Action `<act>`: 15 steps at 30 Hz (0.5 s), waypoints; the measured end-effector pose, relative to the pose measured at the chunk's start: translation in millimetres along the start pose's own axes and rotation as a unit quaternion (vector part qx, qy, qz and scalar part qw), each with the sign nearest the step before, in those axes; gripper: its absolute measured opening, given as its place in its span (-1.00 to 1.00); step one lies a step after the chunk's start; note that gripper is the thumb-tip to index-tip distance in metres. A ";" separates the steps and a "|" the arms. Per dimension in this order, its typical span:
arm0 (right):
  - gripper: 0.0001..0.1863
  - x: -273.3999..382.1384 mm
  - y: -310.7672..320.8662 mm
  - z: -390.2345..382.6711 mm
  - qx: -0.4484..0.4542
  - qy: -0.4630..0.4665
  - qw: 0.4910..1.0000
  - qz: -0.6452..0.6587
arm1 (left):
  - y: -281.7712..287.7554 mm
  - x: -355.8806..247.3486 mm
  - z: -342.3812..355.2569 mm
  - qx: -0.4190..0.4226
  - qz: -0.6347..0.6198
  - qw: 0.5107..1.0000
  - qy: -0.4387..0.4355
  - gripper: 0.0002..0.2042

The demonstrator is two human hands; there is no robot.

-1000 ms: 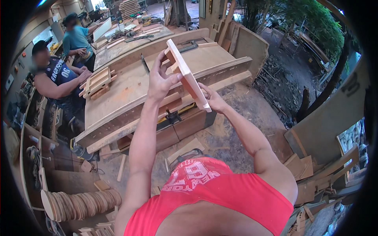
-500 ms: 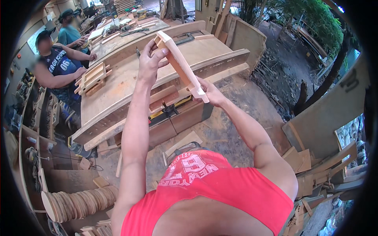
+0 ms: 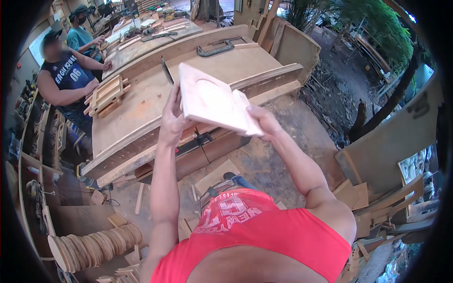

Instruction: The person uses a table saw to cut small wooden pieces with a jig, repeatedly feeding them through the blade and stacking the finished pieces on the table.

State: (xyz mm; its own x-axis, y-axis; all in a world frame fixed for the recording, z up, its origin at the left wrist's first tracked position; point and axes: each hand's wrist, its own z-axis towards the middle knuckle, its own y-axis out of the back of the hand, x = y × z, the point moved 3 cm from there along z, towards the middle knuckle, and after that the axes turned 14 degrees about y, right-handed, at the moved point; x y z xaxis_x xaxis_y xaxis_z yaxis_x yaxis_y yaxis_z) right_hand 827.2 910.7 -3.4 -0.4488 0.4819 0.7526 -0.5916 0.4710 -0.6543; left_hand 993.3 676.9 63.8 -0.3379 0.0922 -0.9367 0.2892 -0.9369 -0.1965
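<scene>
Between my two hands I hold a pale wooden panel (image 3: 212,101) above the near edge of the workbench, its broad face turned up toward me. A faint rounded outline shows on that face, and a narrower block-like piece sits at its right end. My left hand (image 3: 173,118) grips the left edge, with the fingers partly behind the wood. On the right end my right hand (image 3: 264,122) is closed, thumb on top. Beneath the panel is the wooden workbench (image 3: 141,113) with a raised wooden rail along its front.
A C-clamp (image 3: 215,49) and a dark bar-like tool (image 3: 166,70) lie on the bench. A small slatted wooden frame (image 3: 107,96) rests at its left, beside a co-worker (image 3: 66,75). Another person (image 3: 81,35) stands behind. Stacked rounded wooden pieces (image 3: 94,245) lie lower left.
The panel has turned from nearly edge-on to showing its broad face, and its upper end has come down. My left hand has moved lower with it; both hands keep hold.
</scene>
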 end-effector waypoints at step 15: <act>-0.57 58.0 161.5 433.4 -0.071 0.068 0.914 -0.393 | 143.5 13.1 -40.3 -0.407 0.165 0.889 0.131 -0.46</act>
State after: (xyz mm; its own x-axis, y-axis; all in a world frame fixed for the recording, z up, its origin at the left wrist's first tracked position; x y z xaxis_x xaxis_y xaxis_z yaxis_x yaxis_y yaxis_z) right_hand 415.4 694.5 -33.5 0.1706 0.0363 0.9847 -0.5987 0.7975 0.0744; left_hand 1066.5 557.3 11.6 0.0748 0.0338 -0.9966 0.9220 -0.3830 0.0562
